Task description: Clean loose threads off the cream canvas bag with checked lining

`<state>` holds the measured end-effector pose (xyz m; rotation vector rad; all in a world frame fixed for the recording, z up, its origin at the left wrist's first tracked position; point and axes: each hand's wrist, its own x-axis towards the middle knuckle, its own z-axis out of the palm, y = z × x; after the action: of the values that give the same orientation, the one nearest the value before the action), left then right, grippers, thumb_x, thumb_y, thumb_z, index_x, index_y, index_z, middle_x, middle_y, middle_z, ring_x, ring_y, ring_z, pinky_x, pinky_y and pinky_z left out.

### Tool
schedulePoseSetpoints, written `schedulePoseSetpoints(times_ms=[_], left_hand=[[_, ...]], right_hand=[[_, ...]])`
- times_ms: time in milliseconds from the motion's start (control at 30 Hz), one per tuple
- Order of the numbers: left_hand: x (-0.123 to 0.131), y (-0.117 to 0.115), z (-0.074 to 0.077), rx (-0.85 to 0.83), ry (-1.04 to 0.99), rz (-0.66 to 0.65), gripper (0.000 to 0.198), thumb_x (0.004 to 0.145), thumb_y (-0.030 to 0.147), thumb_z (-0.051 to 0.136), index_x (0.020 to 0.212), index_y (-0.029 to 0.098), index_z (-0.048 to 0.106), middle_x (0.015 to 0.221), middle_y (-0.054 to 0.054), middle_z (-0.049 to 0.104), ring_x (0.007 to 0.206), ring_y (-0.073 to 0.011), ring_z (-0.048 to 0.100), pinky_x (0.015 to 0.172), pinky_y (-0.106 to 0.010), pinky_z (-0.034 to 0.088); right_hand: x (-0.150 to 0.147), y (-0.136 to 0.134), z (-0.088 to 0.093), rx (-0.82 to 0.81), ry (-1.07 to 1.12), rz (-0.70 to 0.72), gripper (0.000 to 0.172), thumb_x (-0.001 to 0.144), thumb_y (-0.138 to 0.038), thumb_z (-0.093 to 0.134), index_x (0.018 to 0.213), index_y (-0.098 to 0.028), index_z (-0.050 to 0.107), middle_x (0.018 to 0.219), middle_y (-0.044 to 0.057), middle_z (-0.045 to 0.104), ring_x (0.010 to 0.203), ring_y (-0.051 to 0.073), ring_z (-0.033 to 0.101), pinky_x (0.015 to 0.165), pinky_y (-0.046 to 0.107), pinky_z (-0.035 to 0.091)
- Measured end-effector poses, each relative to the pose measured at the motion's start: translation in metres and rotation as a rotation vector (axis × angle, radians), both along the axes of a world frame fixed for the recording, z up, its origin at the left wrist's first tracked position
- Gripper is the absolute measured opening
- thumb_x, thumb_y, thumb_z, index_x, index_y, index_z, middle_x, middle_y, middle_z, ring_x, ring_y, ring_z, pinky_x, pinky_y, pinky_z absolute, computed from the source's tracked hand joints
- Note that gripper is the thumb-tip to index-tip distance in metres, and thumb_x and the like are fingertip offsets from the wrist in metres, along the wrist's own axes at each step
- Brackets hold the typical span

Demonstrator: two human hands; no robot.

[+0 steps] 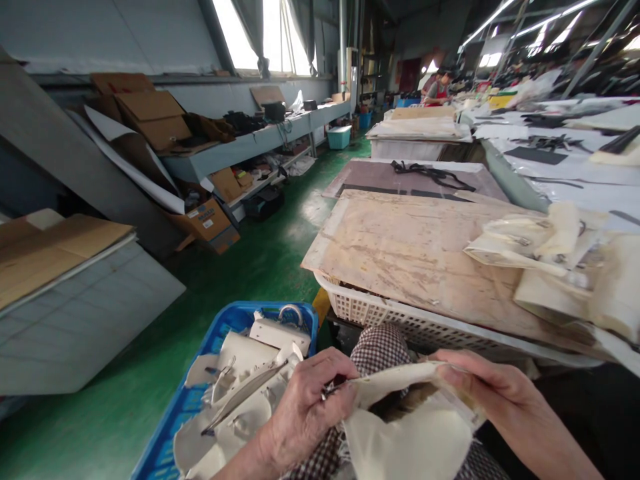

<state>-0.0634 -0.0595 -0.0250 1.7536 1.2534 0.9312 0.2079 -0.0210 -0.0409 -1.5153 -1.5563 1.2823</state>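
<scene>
A cream leather-like bag piece hangs between my two hands over a checked cloth on my lap, its upper opening showing a brown inside. My left hand pinches the left end of its rim; a small dark metal bit pokes out between thumb and fingers, too small to name. On the right end of the rim, my right hand is closed, thumb on the near side. Left of my lap, a blue plastic basket holds several similar cream pieces, some with metal fittings.
A board-topped white crate stands ahead, with more cream pieces on its right. Black straps lie on a farther board. A cardboard-covered bin is at left. Green floor runs between. A co-worker is far back.
</scene>
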Motion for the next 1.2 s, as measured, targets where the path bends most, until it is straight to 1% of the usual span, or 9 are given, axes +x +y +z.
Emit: schedulePoseSetpoints(times_ms=[167, 267, 400, 533, 633, 767, 933, 1067, 1200], left_hand=[[-0.002, 0.007, 0.009, -0.071, 0.078, -0.051, 0.010, 0.087, 0.025, 0.061, 0.086, 0.016, 0.064, 0.076, -0.001, 0.059, 0.068, -0.0112, 0.053, 0.063, -0.022, 0.040], [0.000, 0.009, 0.011, 0.014, 0.149, -0.075, 0.016, 0.090, 0.031, 0.061, 0.095, 0.017, 0.067, 0.077, -0.002, 0.060, 0.068, -0.0122, 0.053, 0.062, -0.023, 0.040], [0.003, 0.010, 0.008, 0.191, 0.160, -0.133, 0.022, 0.096, 0.022, 0.049, 0.090, 0.013, 0.069, 0.078, -0.005, 0.061, 0.072, -0.0128, 0.055, 0.064, -0.024, 0.040], [0.006, 0.012, 0.011, 0.047, 0.107, -0.155, 0.021, 0.095, 0.025, 0.051, 0.084, 0.015, 0.066, 0.075, -0.002, 0.058, 0.070, -0.0118, 0.054, 0.062, -0.023, 0.038], [0.009, 0.015, 0.020, -0.019, 0.203, -0.164, 0.020, 0.095, 0.029, 0.052, 0.085, 0.017, 0.065, 0.078, -0.002, 0.056, 0.069, -0.0120, 0.052, 0.060, -0.023, 0.038], [0.013, 0.021, 0.028, 0.065, 0.264, -0.262, 0.021, 0.099, 0.031, 0.046, 0.101, 0.022, 0.066, 0.090, -0.002, 0.059, 0.078, -0.0131, 0.057, 0.068, -0.024, 0.042], [0.014, 0.028, 0.029, 0.170, 0.492, -0.340, 0.031, 0.102, 0.024, 0.035, 0.095, 0.018, 0.064, 0.083, -0.004, 0.055, 0.077, -0.0156, 0.054, 0.066, -0.028, 0.040], [0.015, 0.034, 0.035, 0.229, 0.608, -0.410, 0.032, 0.102, 0.027, 0.037, 0.089, 0.015, 0.064, 0.080, -0.004, 0.056, 0.073, -0.0164, 0.054, 0.064, -0.029, 0.039], [0.016, 0.043, 0.040, 0.206, 0.550, -0.434, 0.027, 0.101, 0.030, 0.043, 0.098, 0.016, 0.067, 0.080, -0.003, 0.059, 0.073, -0.0146, 0.055, 0.063, -0.027, 0.038]], right_hand=[[-0.007, -0.007, 0.002, 0.108, -0.032, -0.124, 0.036, 0.078, -0.051, 0.066, 0.094, -0.022, 0.078, 0.095, 0.002, 0.075, 0.091, 0.023, 0.068, 0.082, 0.022, 0.052], [-0.008, -0.010, -0.001, 0.107, -0.040, -0.151, 0.035, 0.079, -0.051, 0.065, 0.095, -0.022, 0.078, 0.097, 0.001, 0.075, 0.093, 0.022, 0.068, 0.082, 0.020, 0.051], [-0.006, -0.014, -0.004, 0.107, -0.026, -0.126, 0.033, 0.081, -0.050, 0.065, 0.095, -0.024, 0.078, 0.100, 0.000, 0.074, 0.094, 0.019, 0.067, 0.084, 0.019, 0.049], [-0.005, -0.017, -0.003, 0.149, -0.020, -0.083, 0.031, 0.086, -0.047, 0.060, 0.096, -0.024, 0.077, 0.095, 0.000, 0.073, 0.089, 0.018, 0.067, 0.077, 0.020, 0.049], [-0.007, -0.017, -0.002, 0.212, -0.019, -0.053, 0.030, 0.089, -0.044, 0.057, 0.096, -0.023, 0.077, 0.091, 0.001, 0.073, 0.082, 0.017, 0.066, 0.072, 0.021, 0.050], [-0.007, -0.016, -0.001, 0.304, -0.067, 0.016, 0.029, 0.092, -0.040, 0.052, 0.094, -0.024, 0.075, 0.082, 0.001, 0.070, 0.074, 0.015, 0.064, 0.066, 0.020, 0.049], [-0.002, -0.017, -0.005, 0.362, -0.168, 0.080, 0.031, 0.096, -0.039, 0.048, 0.103, -0.023, 0.074, 0.092, 0.003, 0.071, 0.084, 0.016, 0.066, 0.076, 0.023, 0.051], [-0.006, -0.018, -0.009, 0.409, -0.234, 0.048, 0.032, 0.096, -0.039, 0.046, 0.105, -0.025, 0.073, 0.095, 0.003, 0.072, 0.088, 0.017, 0.068, 0.077, 0.022, 0.053], [-0.014, -0.019, -0.013, 0.405, -0.282, -0.033, 0.034, 0.096, -0.044, 0.044, 0.103, -0.028, 0.073, 0.098, 0.002, 0.072, 0.089, 0.017, 0.069, 0.078, 0.023, 0.054]])
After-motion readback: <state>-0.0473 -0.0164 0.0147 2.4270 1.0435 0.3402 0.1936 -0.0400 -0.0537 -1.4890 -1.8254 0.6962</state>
